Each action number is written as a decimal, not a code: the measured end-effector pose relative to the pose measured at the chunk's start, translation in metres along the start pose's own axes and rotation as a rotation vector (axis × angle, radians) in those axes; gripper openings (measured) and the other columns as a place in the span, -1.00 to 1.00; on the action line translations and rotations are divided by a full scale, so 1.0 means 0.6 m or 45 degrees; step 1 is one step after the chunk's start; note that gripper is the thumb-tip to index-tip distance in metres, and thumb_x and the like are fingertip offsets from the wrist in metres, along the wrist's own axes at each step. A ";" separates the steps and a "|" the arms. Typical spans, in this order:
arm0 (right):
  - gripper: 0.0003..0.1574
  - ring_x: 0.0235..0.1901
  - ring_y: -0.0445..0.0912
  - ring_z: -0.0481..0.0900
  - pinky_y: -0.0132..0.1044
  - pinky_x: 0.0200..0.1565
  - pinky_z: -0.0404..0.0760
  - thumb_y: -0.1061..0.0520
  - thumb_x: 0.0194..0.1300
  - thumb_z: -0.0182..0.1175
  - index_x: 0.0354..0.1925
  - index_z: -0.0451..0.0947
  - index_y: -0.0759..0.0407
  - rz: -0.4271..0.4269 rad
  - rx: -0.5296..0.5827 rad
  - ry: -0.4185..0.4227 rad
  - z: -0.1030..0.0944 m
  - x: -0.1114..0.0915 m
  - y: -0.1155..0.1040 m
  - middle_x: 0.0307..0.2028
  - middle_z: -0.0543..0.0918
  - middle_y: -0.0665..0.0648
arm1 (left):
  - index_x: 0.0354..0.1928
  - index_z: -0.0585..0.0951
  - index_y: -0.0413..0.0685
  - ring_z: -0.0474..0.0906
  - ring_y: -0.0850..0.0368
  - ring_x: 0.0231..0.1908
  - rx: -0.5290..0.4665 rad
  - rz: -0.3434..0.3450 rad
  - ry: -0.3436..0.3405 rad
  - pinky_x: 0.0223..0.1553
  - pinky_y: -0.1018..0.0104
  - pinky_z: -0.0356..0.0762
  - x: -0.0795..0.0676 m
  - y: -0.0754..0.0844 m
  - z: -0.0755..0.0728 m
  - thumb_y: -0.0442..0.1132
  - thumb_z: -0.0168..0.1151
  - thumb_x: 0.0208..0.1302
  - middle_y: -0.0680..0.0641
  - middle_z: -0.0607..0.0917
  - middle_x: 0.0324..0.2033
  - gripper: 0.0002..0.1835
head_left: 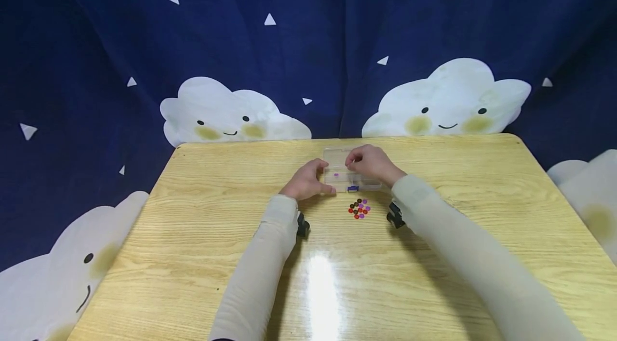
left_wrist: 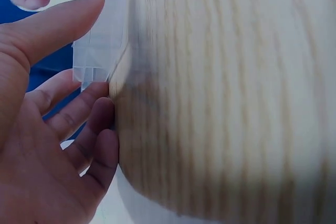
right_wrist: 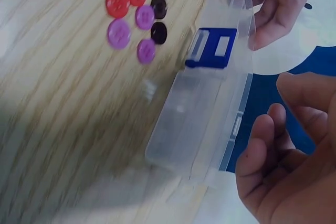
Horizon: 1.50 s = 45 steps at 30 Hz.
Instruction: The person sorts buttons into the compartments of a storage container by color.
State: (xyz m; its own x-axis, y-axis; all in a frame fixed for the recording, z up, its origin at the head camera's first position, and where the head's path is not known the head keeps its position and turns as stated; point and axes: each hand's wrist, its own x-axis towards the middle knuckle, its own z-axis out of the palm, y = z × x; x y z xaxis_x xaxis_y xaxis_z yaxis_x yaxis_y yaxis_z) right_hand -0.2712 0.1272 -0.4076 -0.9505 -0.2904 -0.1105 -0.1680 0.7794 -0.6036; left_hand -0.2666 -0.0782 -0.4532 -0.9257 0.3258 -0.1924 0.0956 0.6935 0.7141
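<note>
A clear plastic box (head_left: pixel 366 184) with a blue latch (right_wrist: pixel 215 51) lies near the table's far edge, its transparent lid (head_left: pixel 333 157) raised behind it. One purple button (head_left: pixel 336 175) shows inside, toward the left. My left hand (head_left: pixel 309 180) holds the box's left end, thumb at the front and fingers at the back. Over the box's rear part hangs my right hand (head_left: pixel 371 161), fingers loosely bent; the right wrist view shows a gap between thumb and fingertips and nothing held. In front of the box lie several red, purple and dark brown buttons (right_wrist: pixel 119 33).
The wooden table (head_left: pixel 217 244) ends just behind the box, against a dark blue curtain (head_left: pixel 308 46) with white clouds. Dark wrist cameras (head_left: pixel 396 215) sit under both sleeves, the right one close to the loose buttons.
</note>
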 end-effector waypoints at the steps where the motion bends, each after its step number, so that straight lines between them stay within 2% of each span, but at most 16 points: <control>1: -0.79 -0.22 -0.01 0.50 -0.24 -0.16 0.44 0.19 0.31 0.17 -0.16 0.70 0.22 -0.003 -0.007 0.003 -0.002 -0.001 0.002 -0.14 0.71 0.19 | 0.37 0.39 -0.02 0.43 -0.05 0.25 -0.003 -0.004 0.001 0.34 0.09 0.35 0.000 0.000 0.000 -0.08 0.56 0.03 -0.14 0.51 0.25 -0.15; 7: -0.80 -0.25 -0.02 0.50 -0.25 -0.17 0.44 0.19 0.33 0.17 -0.17 0.70 0.21 -0.024 -0.021 0.029 -0.010 -0.004 0.007 -0.24 0.71 0.15 | 0.37 0.38 -0.03 0.41 -0.05 0.28 -0.040 -0.020 0.011 0.38 0.08 0.31 0.003 0.001 -0.001 -0.12 0.57 0.01 -0.14 0.50 0.27 -0.15; 14: -0.81 -0.26 -0.03 0.51 -0.22 -0.16 0.47 0.21 0.35 0.16 -0.17 0.69 0.21 -0.041 -0.037 -0.005 -0.017 -0.014 0.011 -0.20 0.72 0.16 | 0.36 0.38 -0.02 0.39 -0.05 0.31 -0.062 -0.030 0.008 0.41 0.07 0.27 0.003 0.004 0.001 -0.13 0.57 0.01 -0.13 0.49 0.28 -0.15; 24: -0.85 -0.28 -0.03 0.52 -0.22 -0.16 0.45 0.20 0.31 0.20 -0.22 0.69 0.21 -0.109 -0.079 -0.009 -0.030 -0.038 0.019 -0.27 0.74 0.11 | 0.36 0.38 -0.01 0.38 -0.03 0.29 -0.097 -0.045 0.015 0.41 0.07 0.26 0.002 0.003 0.004 -0.14 0.58 0.01 -0.12 0.49 0.27 -0.15; 29: -0.84 -0.27 -0.05 0.52 -0.24 -0.19 0.45 0.22 0.32 0.18 -0.23 0.69 0.19 -0.120 -0.051 -0.015 -0.030 -0.052 0.025 -0.29 0.74 0.09 | 0.36 0.38 -0.01 0.39 -0.03 0.29 -0.088 -0.049 0.017 0.41 0.08 0.27 0.003 0.003 0.007 -0.13 0.57 0.01 -0.11 0.49 0.28 -0.15; 36: -0.83 -0.40 -0.11 0.48 -0.28 -0.32 0.45 0.24 0.33 0.15 -0.25 0.70 0.17 -0.155 0.033 -0.080 -0.022 -0.075 0.030 -0.27 0.75 0.09 | 0.37 0.38 -0.03 0.40 -0.05 0.29 -0.080 -0.046 0.024 0.39 0.06 0.29 0.000 0.003 0.008 -0.13 0.57 0.01 -0.12 0.50 0.26 -0.15; 45: -0.82 -0.44 -0.13 0.45 -0.27 -0.34 0.44 0.26 0.33 0.15 -0.27 0.71 0.16 -0.181 0.051 -0.054 -0.013 -0.098 0.033 -0.26 0.76 0.10 | 0.37 0.38 -0.01 0.40 -0.05 0.30 -0.073 -0.044 0.019 0.40 0.06 0.29 -0.003 0.003 0.008 -0.12 0.55 0.04 -0.11 0.49 0.28 -0.17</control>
State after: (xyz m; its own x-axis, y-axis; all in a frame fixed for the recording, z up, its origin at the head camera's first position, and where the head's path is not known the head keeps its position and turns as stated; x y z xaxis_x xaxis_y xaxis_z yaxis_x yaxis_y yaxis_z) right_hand -0.2205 0.1639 -0.4071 -0.9058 -0.4201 -0.0548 -0.2885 0.7063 -0.6464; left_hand -0.2629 -0.0745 -0.4548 -0.9335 0.2925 -0.2077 0.0431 0.6662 0.7445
